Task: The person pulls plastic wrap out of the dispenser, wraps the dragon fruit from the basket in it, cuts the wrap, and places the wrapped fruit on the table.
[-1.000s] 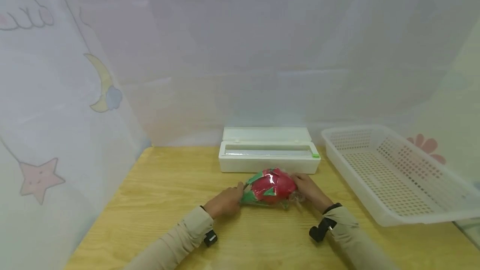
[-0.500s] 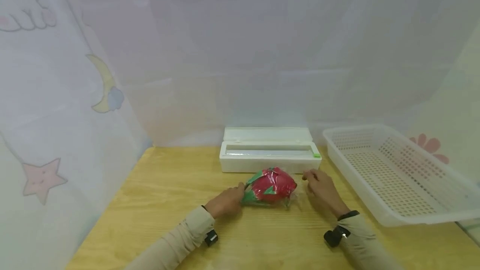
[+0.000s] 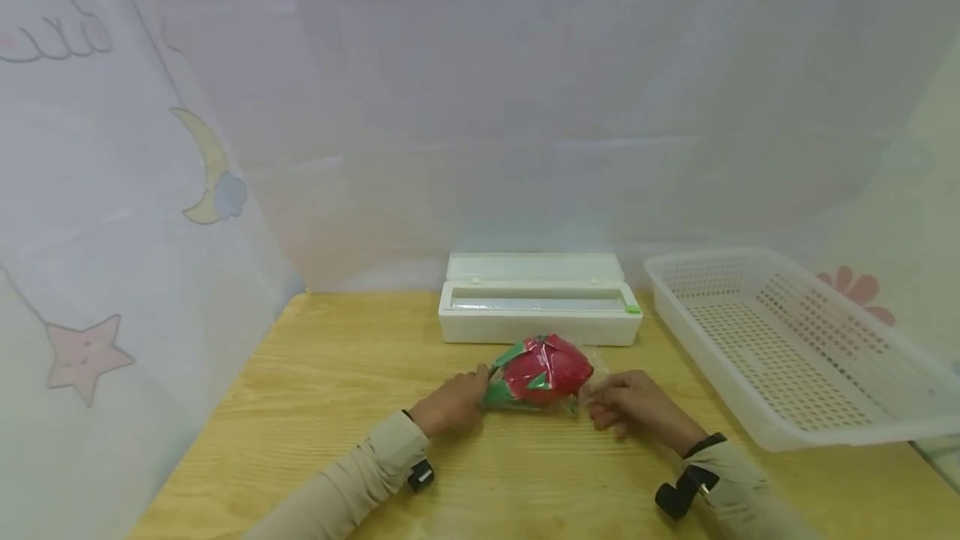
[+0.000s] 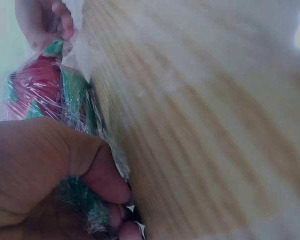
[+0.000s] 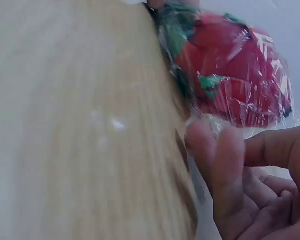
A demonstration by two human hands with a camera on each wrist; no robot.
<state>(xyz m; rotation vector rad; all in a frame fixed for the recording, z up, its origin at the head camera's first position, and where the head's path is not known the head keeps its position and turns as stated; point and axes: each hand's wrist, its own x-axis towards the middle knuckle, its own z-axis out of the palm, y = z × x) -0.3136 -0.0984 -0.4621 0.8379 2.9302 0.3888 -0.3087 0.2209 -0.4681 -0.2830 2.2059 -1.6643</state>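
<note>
A red dragon fruit [image 3: 551, 369] with green scales, wrapped in clear cling film, lies on its side on the wooden table. At its green left end my left hand [image 3: 453, 401] grips the wrapped tips; in the left wrist view the thumb [image 4: 107, 175] bends over them. Loose cling film [image 3: 592, 380] sticks out from the fruit's right end, where my right hand [image 3: 641, 407] pinches its edge between thumb and fingers. From the right wrist view, the fingers [image 5: 227, 165] sit just below the fruit, close to the table; the exact pinch point is partly hidden.
Behind the fruit stands a white cling film dispenser box [image 3: 540, 330] with its lid [image 3: 536, 267] up and a green slider [image 3: 633, 309] at the right end. A white perforated plastic basket [image 3: 720, 365] stands at the right. A printed cloth wall closes off the back.
My right hand let go of the fruit's right end, drew back to the right, then came down and nearer to the loose film. The left hand and the fruit stayed nearly still.
</note>
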